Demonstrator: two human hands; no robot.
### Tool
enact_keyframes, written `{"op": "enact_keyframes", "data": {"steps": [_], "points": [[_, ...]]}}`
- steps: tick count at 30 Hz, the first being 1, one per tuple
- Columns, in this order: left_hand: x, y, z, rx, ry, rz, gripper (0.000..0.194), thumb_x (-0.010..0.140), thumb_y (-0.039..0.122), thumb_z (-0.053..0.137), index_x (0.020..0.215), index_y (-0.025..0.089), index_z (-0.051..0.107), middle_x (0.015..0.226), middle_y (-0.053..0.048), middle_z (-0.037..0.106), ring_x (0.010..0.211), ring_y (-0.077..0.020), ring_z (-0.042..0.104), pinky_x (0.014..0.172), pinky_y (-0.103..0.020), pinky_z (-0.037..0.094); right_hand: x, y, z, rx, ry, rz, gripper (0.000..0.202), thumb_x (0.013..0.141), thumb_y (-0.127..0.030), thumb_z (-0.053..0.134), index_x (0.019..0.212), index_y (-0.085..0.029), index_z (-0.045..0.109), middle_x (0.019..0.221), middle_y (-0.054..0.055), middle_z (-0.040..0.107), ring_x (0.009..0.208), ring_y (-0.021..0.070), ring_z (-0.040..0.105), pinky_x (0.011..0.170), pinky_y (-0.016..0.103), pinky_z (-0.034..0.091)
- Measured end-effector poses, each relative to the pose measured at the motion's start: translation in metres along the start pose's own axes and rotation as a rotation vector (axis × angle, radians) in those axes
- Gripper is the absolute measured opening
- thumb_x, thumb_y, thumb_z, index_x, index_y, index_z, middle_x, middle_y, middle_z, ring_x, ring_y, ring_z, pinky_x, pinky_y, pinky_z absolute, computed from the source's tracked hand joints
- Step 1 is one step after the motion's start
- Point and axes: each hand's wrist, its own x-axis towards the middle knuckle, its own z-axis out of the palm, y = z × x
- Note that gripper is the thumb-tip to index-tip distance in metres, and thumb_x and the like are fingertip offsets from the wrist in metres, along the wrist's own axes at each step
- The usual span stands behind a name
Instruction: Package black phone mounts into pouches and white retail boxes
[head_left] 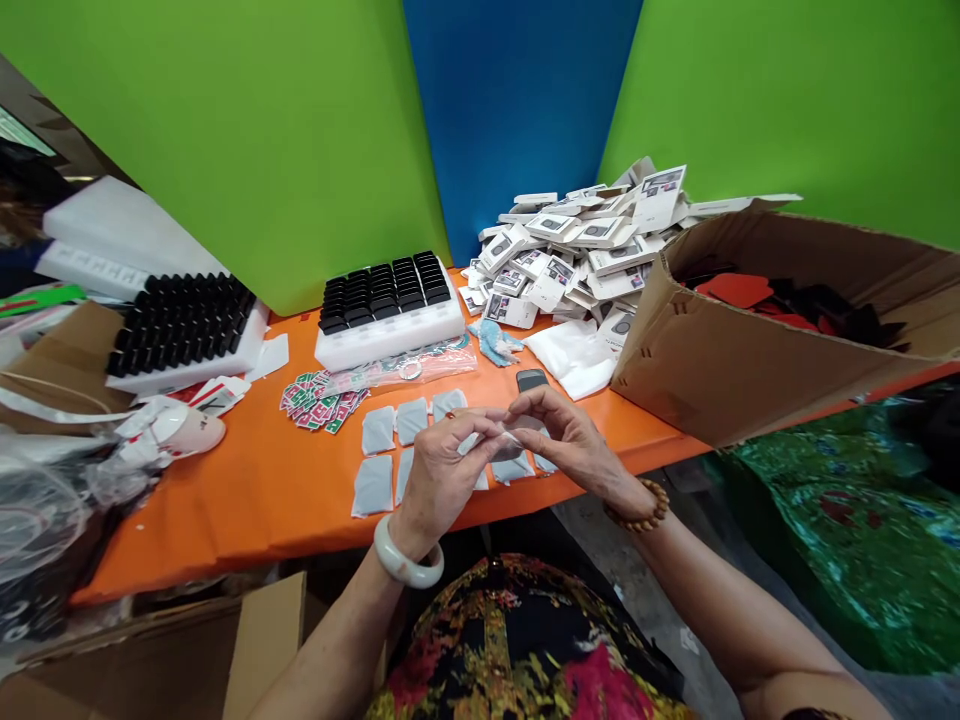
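Note:
My left hand (pixel 444 465) and my right hand (pixel 566 440) meet over the front of the orange table, fingertips pinched together. Between them is a small, thin whitish piece (pixel 511 438), mostly hidden by the fingers. Several grey squares in thin wrapping lie in rows below and beside my hands, one grey square (pixel 373 486) at the front left and another grey square (pixel 412 420) behind it. My hands cover some of them. Just behind my right hand lies a dark rounded object (pixel 532 379).
White foam trays (pixel 390 337) hold black pieces at the back and left. Small white boxes (pixel 551 280) are heaped at the back. An open carton (pixel 652 370) stands right. Colourful cards (pixel 319 403), white wrapping (pixel 576 358) and a white cap (pixel 180 430) lie around the orange table (pixel 247 490).

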Motion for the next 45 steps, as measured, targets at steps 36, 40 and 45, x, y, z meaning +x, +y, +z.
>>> {"op": "enact_keyframes", "data": {"steps": [36,40,45], "points": [[-0.021,-0.081,0.02,-0.763,0.056,-0.623,0.032,0.064,0.036,0.081,0.081,0.012,0.069,0.071,-0.001,0.066,0.065,-0.0117,0.057,0.062,-0.022,0.045,0.009,0.036,0.016,-0.431,-0.138,-0.022,0.028,0.091,-0.031,0.051,0.117,-0.023,0.055,0.108,0.007,0.064,0.095,0.0196,0.06,0.083,0.035,0.049],[-0.015,-0.093,0.028,-1.06,0.211,-0.78,0.025,0.061,0.024,0.082,0.077,0.011,0.068,0.073,-0.004,0.069,0.07,-0.0129,0.062,0.071,-0.024,0.05,0.021,0.071,0.018,-0.204,0.019,0.239,0.031,0.081,-0.037,0.058,0.108,-0.02,0.058,0.091,0.004,0.063,0.078,0.0169,0.058,0.067,0.03,0.048],[-0.017,-0.1,0.033,-1.18,0.3,-0.984,0.005,0.076,0.011,0.068,0.075,0.011,0.063,0.076,-0.008,0.071,0.077,-0.0185,0.069,0.086,-0.037,0.053,0.069,0.106,0.003,-0.205,0.11,0.343,0.032,0.068,-0.038,0.065,0.092,-0.018,0.058,0.077,0.0,0.056,0.064,0.0137,0.05,0.058,0.027,0.041]]}}
